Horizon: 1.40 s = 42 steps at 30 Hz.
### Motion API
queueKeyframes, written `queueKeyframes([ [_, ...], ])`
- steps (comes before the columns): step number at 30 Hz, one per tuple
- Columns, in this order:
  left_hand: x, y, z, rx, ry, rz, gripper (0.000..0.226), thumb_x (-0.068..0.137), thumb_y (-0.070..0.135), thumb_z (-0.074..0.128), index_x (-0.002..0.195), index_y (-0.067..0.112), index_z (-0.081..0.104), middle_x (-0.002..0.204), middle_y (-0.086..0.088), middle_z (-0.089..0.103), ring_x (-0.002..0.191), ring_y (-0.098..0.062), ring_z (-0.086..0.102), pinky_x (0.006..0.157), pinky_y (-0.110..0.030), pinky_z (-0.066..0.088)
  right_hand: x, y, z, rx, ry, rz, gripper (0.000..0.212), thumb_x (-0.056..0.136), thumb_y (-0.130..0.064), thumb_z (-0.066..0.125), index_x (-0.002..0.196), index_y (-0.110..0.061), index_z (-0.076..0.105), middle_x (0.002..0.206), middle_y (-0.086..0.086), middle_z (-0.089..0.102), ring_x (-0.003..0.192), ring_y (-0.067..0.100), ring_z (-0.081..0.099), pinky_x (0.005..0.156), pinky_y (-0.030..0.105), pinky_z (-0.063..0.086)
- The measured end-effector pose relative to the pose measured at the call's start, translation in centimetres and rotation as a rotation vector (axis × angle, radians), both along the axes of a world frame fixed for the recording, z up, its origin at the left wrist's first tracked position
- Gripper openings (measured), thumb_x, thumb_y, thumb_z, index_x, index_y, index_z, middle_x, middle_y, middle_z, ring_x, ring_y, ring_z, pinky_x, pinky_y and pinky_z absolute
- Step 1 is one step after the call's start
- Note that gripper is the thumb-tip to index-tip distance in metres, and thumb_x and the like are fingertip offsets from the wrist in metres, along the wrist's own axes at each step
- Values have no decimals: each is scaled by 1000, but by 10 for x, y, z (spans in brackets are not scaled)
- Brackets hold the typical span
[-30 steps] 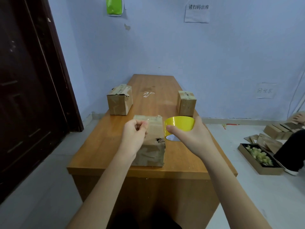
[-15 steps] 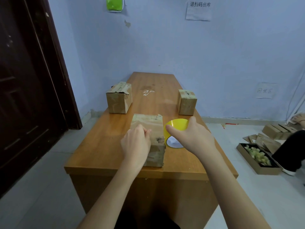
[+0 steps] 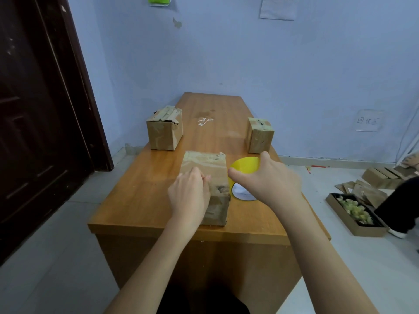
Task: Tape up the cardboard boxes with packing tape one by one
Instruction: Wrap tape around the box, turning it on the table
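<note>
The near box (image 3: 205, 177) sits at the table (image 3: 140, 200) edge. The left hand (image 3: 189, 196) seems to pinch tape on top. The right hand (image 3: 268, 182) grips the yellow roll (image 3: 244, 165) beside it. A crooked pull could wrinkle the tape.

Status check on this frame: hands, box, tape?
Left hand pressing on near box. Right hand grips yellow tape roll beside it. Two boxes wait behind; nothing blocking.

Three boxes and a tape roll on the tabletop (image 3: 145, 196).
Near box (image 3: 207, 168) under the left hand (image 3: 189, 196); tape roll (image 3: 243, 168) in the right hand (image 3: 269, 180); far-left box (image 3: 164, 130) and far-right box (image 3: 259, 135) beyond the hands.
</note>
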<state>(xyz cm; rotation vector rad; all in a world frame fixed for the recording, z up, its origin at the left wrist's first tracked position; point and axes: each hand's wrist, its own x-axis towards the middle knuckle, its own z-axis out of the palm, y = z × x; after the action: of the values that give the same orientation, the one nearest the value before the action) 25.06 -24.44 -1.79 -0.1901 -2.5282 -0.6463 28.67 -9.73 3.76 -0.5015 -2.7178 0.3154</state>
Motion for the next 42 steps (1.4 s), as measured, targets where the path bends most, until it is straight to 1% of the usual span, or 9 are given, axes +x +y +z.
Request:
queueKeyframes([
  [12, 0, 1, 0, -90, -3, -33, 22, 96, 42, 43, 94, 22, 53, 81, 10, 49, 73, -7, 46, 47, -18, 23, -11, 6, -4, 5, -153, 38, 58, 72, -74, 44, 99, -23, 36, 70, -8, 40, 74, 21, 46, 53, 27, 25],
  [18, 0, 1, -2, -144, 18, -32, 24, 97, 42, 40, 96, 22, 52, 83, 8, 50, 74, -7, 45, 48, -18, 22, -11, 4, -6, 56, -145, 13, 58, 72, -73, 44, 97, -22, 36, 70, -6, 45, 58, 11, 39, 50, 26, 26],
  [22, 1, 3, -3, -132, 18, -13, 24, 96, 41, 44, 101, 19, 53, 91, 7, 50, 76, -6, 44, 47, -16, 18, -11, 0, -2, 97, -162, 15, 58, 72, -70, 46, 97, -19, 36, 72, -2, 49, 59, 12, 42, 52, 26, 30],
  [26, 0, 3, 3, -26, -39, -6, 36, 93, 36, 52, 117, 12, 39, 107, 0, 53, 83, -13, 56, 47, -18, 24, -10, -7, 3, 191, -161, 19, 57, 72, -70, 45, 93, -18, 37, 71, -1, 49, 58, 14, 41, 51, 26, 26],
  [31, 0, -5, 5, 63, -33, -81, 18, 95, 20, 50, 111, 12, 47, 107, -2, 53, 75, -8, 48, 49, -13, 28, -10, -9, 7, 234, -187, 28, 57, 74, -71, 44, 93, -17, 38, 71, -1, 50, 58, 14, 43, 51, 25, 26],
  [34, 10, -8, -4, -53, 139, -161, 25, 94, 31, 50, 109, 12, 56, 108, -3, 56, 88, -10, 49, 63, -12, 38, -11, -6, 6, 210, -209, 32, 58, 75, -71, 43, 95, -16, 39, 70, -2, 52, 58, 13, 46, 52, 26, 28],
  [35, 14, -7, -11, -146, 194, -209, 32, 93, 35, 51, 113, 11, 59, 113, -5, 59, 99, -16, 54, 76, -21, 46, -11, -6, 5, 200, -210, 32, 60, 75, -72, 42, 96, -16, 39, 70, -2, 52, 58, 13, 45, 51, 26, 27],
  [37, 22, -2, -24, -320, 253, -315, 45, 91, 40, 54, 123, 9, 60, 129, -8, 58, 122, -23, 52, 100, -37, 42, -12, -5, 3, 185, -210, 31, 65, 74, -78, 40, 95, -16, 38, 70, -2, 51, 57, 12, 43, 50, 27, 24],
  [42, 20, -1, -29, -355, 322, -384, 44, 73, 23, 79, 111, 5, 68, 115, -8, 67, 111, -23, 61, 95, -37, 48, -15, 3, -4, 80, -227, 40, 61, 74, -73, 43, 98, -17, 38, 72, -3, 52, 63, 12, 48, 53, 27, 31],
])
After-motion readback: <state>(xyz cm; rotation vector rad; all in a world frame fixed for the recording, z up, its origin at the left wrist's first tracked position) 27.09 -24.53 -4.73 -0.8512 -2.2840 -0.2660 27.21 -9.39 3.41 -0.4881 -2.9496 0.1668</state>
